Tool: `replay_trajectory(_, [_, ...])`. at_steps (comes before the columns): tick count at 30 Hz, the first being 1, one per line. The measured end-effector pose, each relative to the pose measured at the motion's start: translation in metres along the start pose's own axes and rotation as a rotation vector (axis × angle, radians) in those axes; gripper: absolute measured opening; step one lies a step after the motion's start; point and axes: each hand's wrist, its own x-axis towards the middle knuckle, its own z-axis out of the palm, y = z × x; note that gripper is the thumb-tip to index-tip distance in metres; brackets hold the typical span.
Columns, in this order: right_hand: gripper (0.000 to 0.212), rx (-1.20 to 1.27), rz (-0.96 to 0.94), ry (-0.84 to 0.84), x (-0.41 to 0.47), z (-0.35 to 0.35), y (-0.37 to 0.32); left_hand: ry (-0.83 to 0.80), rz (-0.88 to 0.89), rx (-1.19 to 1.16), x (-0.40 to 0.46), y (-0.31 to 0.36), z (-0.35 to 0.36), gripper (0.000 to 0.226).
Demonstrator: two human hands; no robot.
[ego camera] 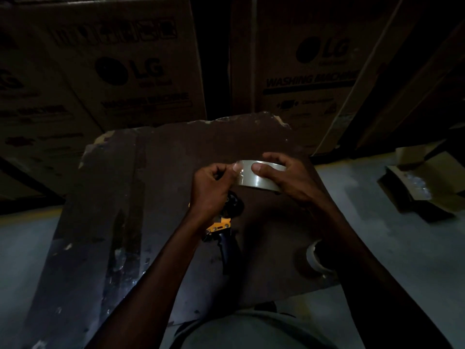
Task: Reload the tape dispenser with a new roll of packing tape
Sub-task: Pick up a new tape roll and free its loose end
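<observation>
In a dim storeroom, a flattened sheet of dark, scuffed cardboard [120, 222] serves as the work surface, spread over a grey concrete floor [22, 260] that shows at the lower left and right of the frame. At upper left stands a tall carton [105, 71] printed with the LG logo and "WASHING MACHINE"; a dark gap separates it from a second such carton [302, 66] at upper centre-right.

At centre frame, a person's left hand [211, 190] is curled, thumb and forefinger pinched at the left edge of a new roll of clear packing tape [254, 178], apparently at its loose end, though the dim light leaves that unclear. The right hand [284, 177] grips the roll from the other side, thumb pressed on its outer face, holding it in the air above the cardboard.

Directly below the hands, the yellow-and-black tape dispenser [224, 233] lies on the cardboard, handle toward the bottom of the frame. Lower right of it, another roll [314, 258] rests on the sheet, partly hidden by the right forearm. At far right, a small open box [417, 187] sits on the floor.
</observation>
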Motion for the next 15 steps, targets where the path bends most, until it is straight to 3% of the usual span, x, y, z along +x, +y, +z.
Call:
replay_trajectory(8, [0.065,-0.029,-0.015,0.036,0.001,-0.006,-0.003,-0.122,-0.021,-0.106,0.009,-0.008,-0.009,0.024])
replay_trajectory(15, [0.061,0.007,0.009,-0.013,0.002,-0.013,-0.002,-0.240,-0.095,-0.251,0.010,-0.005,-0.016,0.018])
